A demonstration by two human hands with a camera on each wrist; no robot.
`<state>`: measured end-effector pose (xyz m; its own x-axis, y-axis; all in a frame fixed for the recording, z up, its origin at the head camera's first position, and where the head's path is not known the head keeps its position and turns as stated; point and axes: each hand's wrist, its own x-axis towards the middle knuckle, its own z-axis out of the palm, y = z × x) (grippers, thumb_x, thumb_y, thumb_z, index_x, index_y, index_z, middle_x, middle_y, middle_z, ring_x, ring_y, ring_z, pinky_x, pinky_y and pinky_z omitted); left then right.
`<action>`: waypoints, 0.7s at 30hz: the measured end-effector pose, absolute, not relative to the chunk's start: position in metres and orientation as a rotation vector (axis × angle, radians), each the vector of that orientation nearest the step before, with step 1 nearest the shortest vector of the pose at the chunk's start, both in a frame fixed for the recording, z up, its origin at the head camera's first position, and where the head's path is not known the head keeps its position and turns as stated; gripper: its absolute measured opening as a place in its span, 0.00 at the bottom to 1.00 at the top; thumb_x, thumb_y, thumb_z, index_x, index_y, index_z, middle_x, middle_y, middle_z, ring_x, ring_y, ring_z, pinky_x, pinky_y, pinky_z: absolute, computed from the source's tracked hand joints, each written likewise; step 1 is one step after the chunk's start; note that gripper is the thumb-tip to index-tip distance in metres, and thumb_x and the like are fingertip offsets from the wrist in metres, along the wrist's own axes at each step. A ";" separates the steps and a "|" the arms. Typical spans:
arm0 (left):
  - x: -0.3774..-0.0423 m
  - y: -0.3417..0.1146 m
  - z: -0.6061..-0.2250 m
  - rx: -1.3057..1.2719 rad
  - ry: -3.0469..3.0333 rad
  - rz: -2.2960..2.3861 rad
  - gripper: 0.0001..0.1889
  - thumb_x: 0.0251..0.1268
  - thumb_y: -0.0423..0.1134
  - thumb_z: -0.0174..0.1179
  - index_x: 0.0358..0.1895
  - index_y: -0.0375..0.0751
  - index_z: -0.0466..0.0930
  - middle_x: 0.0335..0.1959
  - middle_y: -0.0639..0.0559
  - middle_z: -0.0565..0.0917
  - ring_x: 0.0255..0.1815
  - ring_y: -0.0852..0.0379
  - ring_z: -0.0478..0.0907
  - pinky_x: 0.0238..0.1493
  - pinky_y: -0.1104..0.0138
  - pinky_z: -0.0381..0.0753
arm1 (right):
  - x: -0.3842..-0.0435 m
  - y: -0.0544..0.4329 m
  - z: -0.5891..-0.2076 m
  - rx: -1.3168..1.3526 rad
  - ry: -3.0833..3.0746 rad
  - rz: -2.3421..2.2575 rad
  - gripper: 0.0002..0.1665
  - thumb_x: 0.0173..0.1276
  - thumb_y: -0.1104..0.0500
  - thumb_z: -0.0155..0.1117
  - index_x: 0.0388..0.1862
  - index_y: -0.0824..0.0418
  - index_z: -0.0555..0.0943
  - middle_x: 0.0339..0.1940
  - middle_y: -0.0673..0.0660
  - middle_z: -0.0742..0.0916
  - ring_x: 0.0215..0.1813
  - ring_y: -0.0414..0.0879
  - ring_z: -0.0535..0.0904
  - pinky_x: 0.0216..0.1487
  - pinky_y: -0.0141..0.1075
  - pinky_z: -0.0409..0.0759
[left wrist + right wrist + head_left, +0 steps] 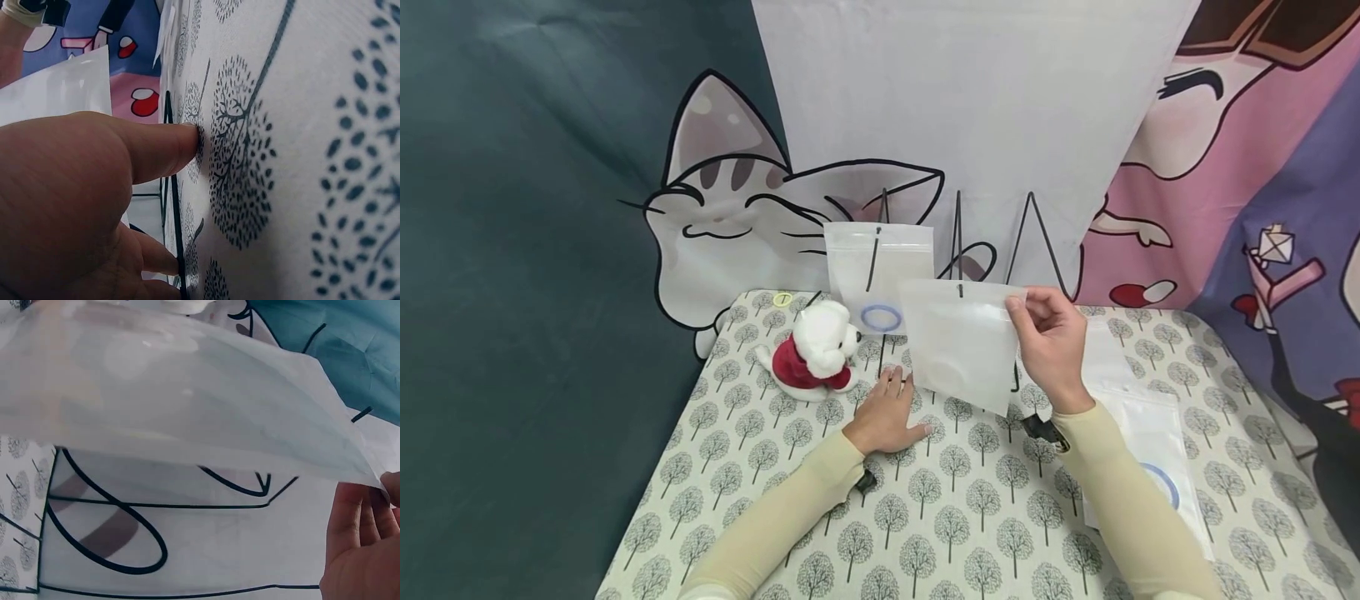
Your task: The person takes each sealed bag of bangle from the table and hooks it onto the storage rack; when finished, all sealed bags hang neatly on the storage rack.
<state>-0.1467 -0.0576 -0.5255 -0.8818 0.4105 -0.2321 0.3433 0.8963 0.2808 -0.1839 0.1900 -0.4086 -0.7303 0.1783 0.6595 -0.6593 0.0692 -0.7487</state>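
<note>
Seemingly hooking the white bag, pinching its edge in the right grip (resting the left grip spread on the tabletop), next probably needing a backward slide.

Left sleeve: long, pale cream-beige, plain, close-fitting, ending at the wrist. Right sleeve: same colour and cut, faint creases. Whiter cloth shows at the upper end of the left one. Small black block worn at the left wrist; angular black mount at the right, markings too small to read. Left hand and right hand bare past the cuffs.
</note>
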 end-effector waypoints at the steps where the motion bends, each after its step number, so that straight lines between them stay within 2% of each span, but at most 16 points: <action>1: -0.147 -0.057 -0.526 0.565 2.777 0.334 0.52 0.74 0.70 0.55 0.85 0.33 0.52 0.88 0.32 0.45 0.89 0.35 0.41 0.88 0.48 0.50 | -0.186 0.189 -0.409 0.463 -1.725 1.732 0.09 0.70 0.76 0.66 0.42 0.85 0.78 0.34 0.42 0.94 0.29 0.33 0.88 0.28 0.23 0.83; 8: -0.148 -0.057 -0.527 0.557 2.766 0.343 0.53 0.74 0.70 0.55 0.86 0.35 0.48 0.88 0.33 0.43 0.90 0.36 0.39 0.88 0.48 0.48 | -0.205 0.179 -0.412 0.322 -1.732 1.735 0.08 0.73 0.73 0.66 0.43 0.82 0.81 0.32 0.38 0.93 0.25 0.30 0.83 0.25 0.21 0.77; 16: -0.148 -0.058 -0.527 0.543 2.755 0.342 0.53 0.75 0.71 0.54 0.86 0.36 0.47 0.88 0.34 0.42 0.90 0.36 0.37 0.89 0.49 0.47 | -0.235 0.176 -0.416 0.191 -1.781 1.719 0.04 0.75 0.63 0.70 0.38 0.63 0.85 0.25 0.36 0.89 0.19 0.30 0.70 0.23 0.24 0.66; 21: -0.148 -0.058 -0.527 0.552 2.764 0.343 0.53 0.74 0.71 0.54 0.86 0.36 0.48 0.88 0.34 0.43 0.90 0.36 0.38 0.88 0.49 0.48 | -0.249 0.175 -0.414 0.180 -1.800 1.722 0.08 0.76 0.57 0.70 0.41 0.62 0.86 0.26 0.37 0.89 0.22 0.33 0.71 0.27 0.27 0.68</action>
